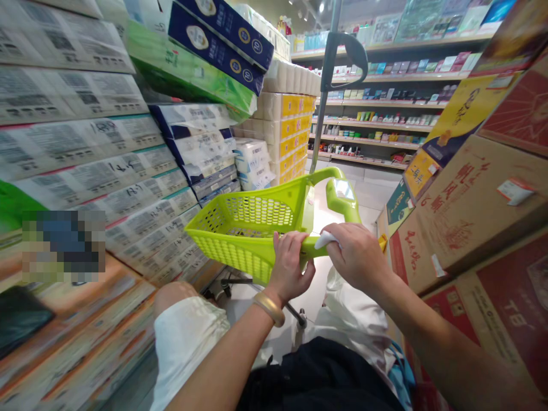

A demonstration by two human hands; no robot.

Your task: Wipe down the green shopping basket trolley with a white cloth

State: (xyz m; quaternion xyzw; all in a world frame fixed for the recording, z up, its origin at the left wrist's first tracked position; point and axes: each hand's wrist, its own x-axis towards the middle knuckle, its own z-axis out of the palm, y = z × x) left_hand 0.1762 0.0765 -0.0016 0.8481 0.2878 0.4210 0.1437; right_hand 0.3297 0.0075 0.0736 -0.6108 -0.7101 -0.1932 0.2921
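A lime-green shopping cart (257,246) with a perforated basket stands in front of me, turned slantwise. My left hand (293,264), a gold-coloured bangle at its wrist, is closed round the cart's rim where the handle joins it. A white wipe or tissue (327,238) is bunched under the fingers of my right hand (357,254), which presses it against the green handle bar. The handle loops away from me to a part with a shiny pale panel (342,190). Some of the basket's floor shows, but what lies there is too small to make out.
Stacked printed packs (81,91) rise on the left, with blue and green tissue packs (218,40) leaning out. Cardboard cartons (462,194) line the right side. Behind the cart stands a grey pole with a loop handle (342,63). Stocked shelves (385,103) fill the back.
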